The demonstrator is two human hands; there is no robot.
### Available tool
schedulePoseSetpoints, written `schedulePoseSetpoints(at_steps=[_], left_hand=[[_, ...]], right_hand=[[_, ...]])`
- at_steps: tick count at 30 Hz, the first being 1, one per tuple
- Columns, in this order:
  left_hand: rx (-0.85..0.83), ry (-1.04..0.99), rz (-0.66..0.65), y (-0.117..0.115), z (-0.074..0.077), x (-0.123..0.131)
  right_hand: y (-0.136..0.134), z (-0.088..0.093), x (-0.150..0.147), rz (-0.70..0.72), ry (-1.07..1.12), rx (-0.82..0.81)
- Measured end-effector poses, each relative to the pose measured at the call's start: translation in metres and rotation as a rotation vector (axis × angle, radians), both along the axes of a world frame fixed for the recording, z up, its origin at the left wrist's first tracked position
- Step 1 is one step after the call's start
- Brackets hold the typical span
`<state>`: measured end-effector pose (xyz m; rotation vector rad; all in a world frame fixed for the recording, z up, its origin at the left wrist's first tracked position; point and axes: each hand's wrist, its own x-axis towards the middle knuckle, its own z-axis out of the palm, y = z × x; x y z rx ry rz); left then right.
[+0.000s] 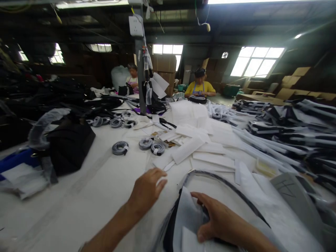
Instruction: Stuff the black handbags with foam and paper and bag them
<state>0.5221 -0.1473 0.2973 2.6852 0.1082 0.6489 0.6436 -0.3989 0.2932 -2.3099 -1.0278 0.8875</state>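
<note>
My left hand [148, 189] reaches forward over the white table [105, 189], fingers curled round a small white strip [161, 181]. My right hand [219, 220] rests on a white padded panel [187, 217] with black edging, fingers pressed on its folded edge. A dark curved trim [228, 185] arcs round the panel. White foam strips [189, 148] lie in a loose pile just beyond both hands.
Grey tape rolls [147, 144] sit mid-table. A black bag [69, 143] lies at the left, stacked dark and white pieces [291, 129] at the right. A post [140, 70] stands at the table's middle. Two people [200, 85] work at the far end.
</note>
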Motion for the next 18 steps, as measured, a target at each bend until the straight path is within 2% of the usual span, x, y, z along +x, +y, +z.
schedulePoseSetpoints(at_steps=[2,5,9,12,15,18], left_hand=[[0.095,0.18,0.17,0.04,0.007,0.034],[0.161,0.262,0.189,0.07,0.002,0.088],[0.235,0.312,0.11,0.069,-0.013,0.149],[0.265,0.346,0.166,0.067,-0.02,0.188],[0.269,0.399,0.222,0.076,-0.023,0.223],[0.245,0.472,0.202,0.091,-0.024,0.254]], right_hand=[[0.001,-0.004,0.001,0.012,-0.008,-0.012],[0.002,-0.017,0.003,0.037,-0.05,-0.029],[0.005,-0.043,0.011,0.145,-0.035,-0.018],[0.009,-0.057,0.018,0.195,0.019,-0.01],[0.014,-0.064,0.021,0.209,0.038,-0.056],[0.015,-0.067,0.021,0.208,0.04,-0.099]])
